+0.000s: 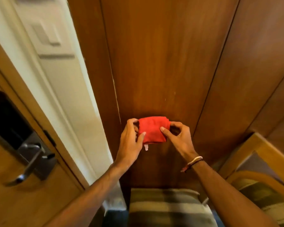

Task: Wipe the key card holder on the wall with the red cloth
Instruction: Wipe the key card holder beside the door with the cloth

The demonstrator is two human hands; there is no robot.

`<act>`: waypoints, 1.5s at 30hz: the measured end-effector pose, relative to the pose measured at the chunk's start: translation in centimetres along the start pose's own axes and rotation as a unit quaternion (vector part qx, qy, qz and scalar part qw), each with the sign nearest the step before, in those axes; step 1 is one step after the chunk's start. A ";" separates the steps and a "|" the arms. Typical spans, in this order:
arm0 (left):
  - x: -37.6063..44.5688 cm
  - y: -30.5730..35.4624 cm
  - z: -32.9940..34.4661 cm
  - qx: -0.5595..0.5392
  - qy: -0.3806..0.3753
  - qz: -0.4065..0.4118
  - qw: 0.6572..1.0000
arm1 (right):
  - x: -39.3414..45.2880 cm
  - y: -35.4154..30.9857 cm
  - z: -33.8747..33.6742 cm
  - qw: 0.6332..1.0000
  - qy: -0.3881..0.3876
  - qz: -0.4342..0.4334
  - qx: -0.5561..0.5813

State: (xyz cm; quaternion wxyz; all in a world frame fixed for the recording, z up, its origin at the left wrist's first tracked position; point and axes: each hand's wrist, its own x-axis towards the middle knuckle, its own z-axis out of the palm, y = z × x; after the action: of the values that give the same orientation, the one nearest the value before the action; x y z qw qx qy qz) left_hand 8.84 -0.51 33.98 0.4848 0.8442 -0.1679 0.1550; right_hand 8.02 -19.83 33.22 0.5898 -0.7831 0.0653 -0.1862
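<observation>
Preparation step, judging by the pose: red cloth (152, 130) bunched into a compact pad at the centre of view, held up in front of the brown wood panelling (162, 54), not yet near the wall fitting

Left hand (132, 138) clamped on the pad's 9 o'clock edge, thumb pressed onto the front, fingers curled round the back; right hand (179, 136) pinching the 3 o'clock edge, thumb on the front, fingers narrow and bent behind. A small white tag (146, 147) hanging from the pad at 6 o'clock

Key card holder (46, 32) most likely the blurred pale plate on the white wall strip (75, 95) at 10 o'clock, well apart from the cloth; slot and detail too smeared to confirm. Door lock with lever handle (33, 159) at 8 o'clock, striped cushion (167, 208) at 6 o'clock, neither part of the job

Next: settle the pad into 1 hand, release with the other, then swing up and left toward 10 o'clock. Flat face of the pad against the plate, light pressure, short strokes across the front and edges. Wristbands (195, 162) on the right wrist no obstacle
</observation>
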 end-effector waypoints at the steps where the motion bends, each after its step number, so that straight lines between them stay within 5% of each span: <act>1: 0.8 1.3 -1.0 -0.003 0.020 0.010 1.000 | 0.7 -2.0 -0.1 1.000 0.000 -0.022 0.002; 7: 5.3 9.4 -8.7 -0.003 0.140 0.075 0.987 | 2.9 -15.3 -0.8 0.989 -0.012 -0.145 0.028; 16: 9.1 14.6 -18.0 0.075 0.287 0.182 0.937 | 4.0 -28.7 3.0 0.973 -0.021 -0.189 0.134; 25: 10.6 13.6 -24.1 0.231 0.342 0.185 0.892 | 4.6 -34.8 10.1 0.969 -0.033 -0.172 0.176; 29: 13.3 13.2 -25.9 0.310 0.337 0.152 0.876 | 5.3 -38.1 12.6 0.974 -0.032 -0.195 0.109; 35: 14.7 11.0 -24.7 0.493 0.296 0.136 0.807 | 6.7 -38.3 10.1 0.964 0.000 -0.264 -0.025; 37: 14.7 10.7 -24.5 0.499 0.294 0.123 0.806 | 7.0 -37.6 7.7 0.943 0.050 -0.314 -0.094; 40: 15.2 11.0 -25.1 0.504 0.309 0.124 0.797 | 8.4 -37.1 4.2 0.866 0.145 -0.411 -0.246; 45: 15.3 10.5 -23.7 0.492 0.272 0.113 0.819 | 11.3 -36.1 1.0 0.773 0.219 -0.438 -0.403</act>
State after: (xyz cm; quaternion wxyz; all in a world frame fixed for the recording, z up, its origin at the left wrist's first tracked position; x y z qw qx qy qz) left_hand 15.62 13.12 59.92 0.0100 0.8688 -0.0251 0.4944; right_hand 14.54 -11.90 69.62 0.0445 -0.8308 -0.0882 -0.5477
